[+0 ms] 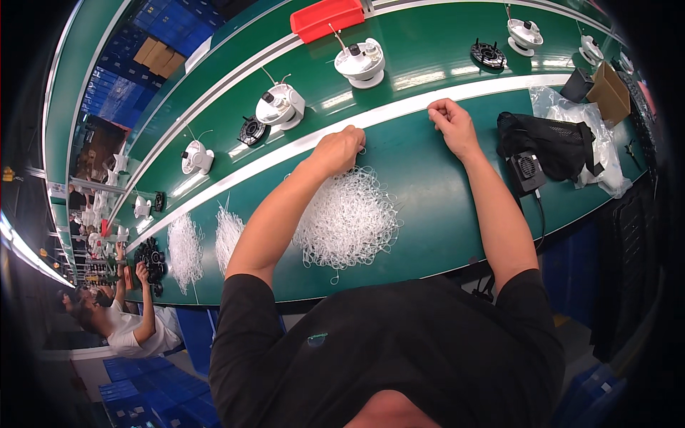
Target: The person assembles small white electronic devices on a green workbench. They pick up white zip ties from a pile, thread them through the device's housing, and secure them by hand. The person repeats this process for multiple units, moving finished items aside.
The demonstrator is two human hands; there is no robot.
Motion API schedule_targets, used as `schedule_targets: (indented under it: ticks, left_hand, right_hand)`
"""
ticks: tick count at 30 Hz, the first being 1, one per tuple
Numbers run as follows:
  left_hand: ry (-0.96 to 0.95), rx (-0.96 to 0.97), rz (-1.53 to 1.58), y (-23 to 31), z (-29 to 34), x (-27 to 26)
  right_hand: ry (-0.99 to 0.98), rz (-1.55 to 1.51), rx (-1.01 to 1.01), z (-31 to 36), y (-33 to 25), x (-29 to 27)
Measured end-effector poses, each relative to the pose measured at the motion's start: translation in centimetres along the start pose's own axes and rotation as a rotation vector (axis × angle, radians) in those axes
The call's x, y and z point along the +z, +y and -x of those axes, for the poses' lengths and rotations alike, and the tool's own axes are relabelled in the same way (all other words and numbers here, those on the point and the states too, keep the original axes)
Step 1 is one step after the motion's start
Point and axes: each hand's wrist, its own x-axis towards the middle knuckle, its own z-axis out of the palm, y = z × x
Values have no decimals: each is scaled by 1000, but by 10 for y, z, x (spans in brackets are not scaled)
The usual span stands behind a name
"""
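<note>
A large heap of thin white looped ties [346,221] lies on the green bench in front of me. My left hand [340,151] is over its far edge, fingers closed, with a thin white loop showing at the fingertips. My right hand [454,127] hovers to the right of the heap, near the white rail, its thumb and fingers curled together. Whatever it may pinch is too small to make out. Beyond the rail, a white bowl-shaped housing [360,65] with a wire stands closest to my hands. Another white housing [280,107] is left of it, beside a round black part [253,131].
Two smaller white heaps [185,250] [228,235] lie left. A red tray [327,20] sits at the back. Rightward are another black part [489,55], a black bag [546,143], a small black device [526,173] with a cable and a cardboard box [609,93]. A co-worker [139,324] sits far left.
</note>
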Motion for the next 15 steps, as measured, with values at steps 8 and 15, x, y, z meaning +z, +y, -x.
schedule_targets:
  ticks: [8, 15]
  left_hand:
    - [345, -190, 741, -31, 7, -25]
    - [487, -411, 1360, -67, 34, -48]
  right_hand:
    - [-14, -2, 1, 0, -3, 0]
    - [-27, 4, -19, -2, 2, -1]
